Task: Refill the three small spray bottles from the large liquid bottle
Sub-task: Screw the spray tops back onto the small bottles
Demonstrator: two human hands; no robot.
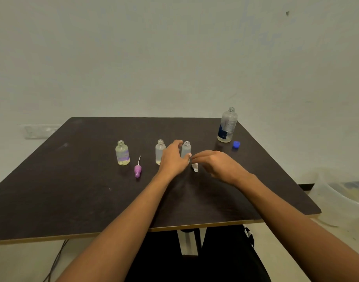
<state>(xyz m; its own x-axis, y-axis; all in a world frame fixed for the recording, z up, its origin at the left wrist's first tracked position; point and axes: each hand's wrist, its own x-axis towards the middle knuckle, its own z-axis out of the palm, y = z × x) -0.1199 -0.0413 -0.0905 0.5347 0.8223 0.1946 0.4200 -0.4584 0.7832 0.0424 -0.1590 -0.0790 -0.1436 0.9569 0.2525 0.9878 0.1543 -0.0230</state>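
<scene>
Three small uncapped spray bottles stand in a row on the dark table (73, 200). The left one (122, 152) carries a purple label, and the middle one (160, 151) is clear. My left hand (173, 159) grips the right one (186, 148), fingers curled round its body. A white spray head (195, 167) lies on the table just in front of that bottle. My right hand (217, 164) hovers over it with relaxed fingers, and contact is unclear. The large liquid bottle (227, 125) stands uncapped at the back right, with its blue cap (236, 144) beside it.
A purple spray head (137, 169) with its thin tube lies between the left and middle bottles. A clear plastic tub (341, 202) sits on the floor beyond the table's right edge. A cable (56, 259) hangs below the front left edge.
</scene>
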